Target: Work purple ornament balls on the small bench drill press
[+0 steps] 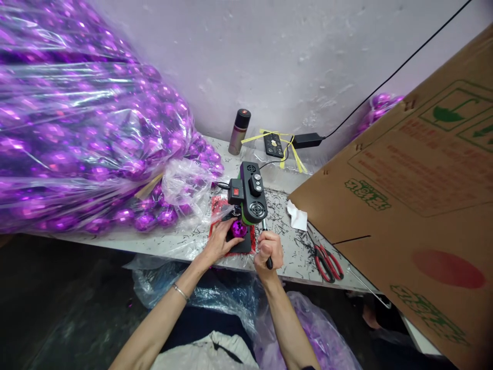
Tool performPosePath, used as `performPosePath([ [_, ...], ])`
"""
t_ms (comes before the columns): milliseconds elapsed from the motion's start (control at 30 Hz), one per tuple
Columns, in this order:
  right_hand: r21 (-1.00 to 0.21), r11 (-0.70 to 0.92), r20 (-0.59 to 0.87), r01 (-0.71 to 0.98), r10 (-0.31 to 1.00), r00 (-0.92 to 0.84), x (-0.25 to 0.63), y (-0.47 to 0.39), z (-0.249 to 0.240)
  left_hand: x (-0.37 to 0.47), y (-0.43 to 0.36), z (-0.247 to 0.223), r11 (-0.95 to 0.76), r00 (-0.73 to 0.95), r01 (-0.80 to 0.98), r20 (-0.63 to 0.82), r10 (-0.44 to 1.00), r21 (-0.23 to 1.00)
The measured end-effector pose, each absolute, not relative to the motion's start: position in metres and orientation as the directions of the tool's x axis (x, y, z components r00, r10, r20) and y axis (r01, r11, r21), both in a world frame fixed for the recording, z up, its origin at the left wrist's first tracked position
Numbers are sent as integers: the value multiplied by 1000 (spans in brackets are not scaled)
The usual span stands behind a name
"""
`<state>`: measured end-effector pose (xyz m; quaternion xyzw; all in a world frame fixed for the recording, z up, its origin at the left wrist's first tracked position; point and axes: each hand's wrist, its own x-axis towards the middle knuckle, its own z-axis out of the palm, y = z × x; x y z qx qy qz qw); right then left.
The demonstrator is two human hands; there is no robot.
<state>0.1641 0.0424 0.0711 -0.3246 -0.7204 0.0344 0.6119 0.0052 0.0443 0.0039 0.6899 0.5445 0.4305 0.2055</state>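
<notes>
A small black bench drill-like machine [252, 192] with a red switch stands on the table. Under its head sits a shiny purple ball [239, 229], shaped like a mirrored bauble. My left hand [221, 239] grips the ball between thumb and fingers from the left. My right hand [268, 252] is closed around the machine's lever handle [269, 263], whose dark tip shows below the fist. The spot where the machine meets the ball is hidden under its head.
A big clear bag of purple balls [96, 139] fills the left. Behind the machine stand a spray can [239, 131], a phone [273, 144] and a power adapter [307, 140]. Red-handled scissors [327, 262] and white paper [296, 216] lie beside a large carton [416, 195]. Black scraps litter the table.
</notes>
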Motion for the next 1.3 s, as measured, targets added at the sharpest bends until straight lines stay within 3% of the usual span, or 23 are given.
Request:
performPosePath([
  [600, -408, 805, 872, 431, 483, -75, 164, 45, 84, 4, 46, 5, -327, 43, 568, 369, 928, 755],
  [867, -498, 755, 824, 426, 565, -37, 162, 41, 113, 4, 47, 5, -326, 47, 576, 368, 929, 750],
  [1300, -445, 803, 857, 397, 510, -71, 169, 47, 55, 3, 46, 4, -322, 57, 585, 358, 932, 745],
])
